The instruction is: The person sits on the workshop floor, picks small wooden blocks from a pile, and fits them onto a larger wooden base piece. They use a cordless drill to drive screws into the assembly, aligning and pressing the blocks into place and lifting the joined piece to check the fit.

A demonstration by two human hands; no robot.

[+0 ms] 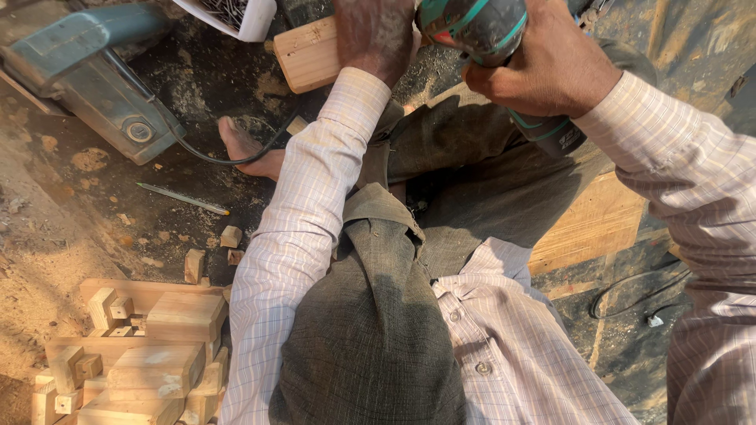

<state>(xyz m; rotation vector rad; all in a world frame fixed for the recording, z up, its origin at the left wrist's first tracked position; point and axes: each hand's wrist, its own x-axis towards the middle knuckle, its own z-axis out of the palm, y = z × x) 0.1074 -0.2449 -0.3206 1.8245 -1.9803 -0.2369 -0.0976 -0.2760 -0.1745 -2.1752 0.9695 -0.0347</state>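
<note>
**Inspector:** Starting with the largest item, a grey power saw (94, 75) lies on the sawdust-covered floor (47, 236) at upper left, its black cable (220, 157) curving past a bare foot (248, 149).

**Clerk:** And the stock?

**Inspector:** A pile of pale wood blocks (150, 354) sits at lower left, well apart from the hands. A flat board (591, 224) lies at right, under the person's leg.

**Clerk:** What is held?

**Inspector:** The right hand (551, 67) has its fingers wrapped tight around a green-and-black drill (492, 47). The left hand (378, 35) presses down on a light wooden piece (307, 55) at the top edge; its fingers run out of frame, so I cannot tell whether they curl round it.

**Clerk:** Small items?

**Inspector:** A pencil (185, 198) lies on the floor, with loose offcuts (228, 236) just below it.
</note>
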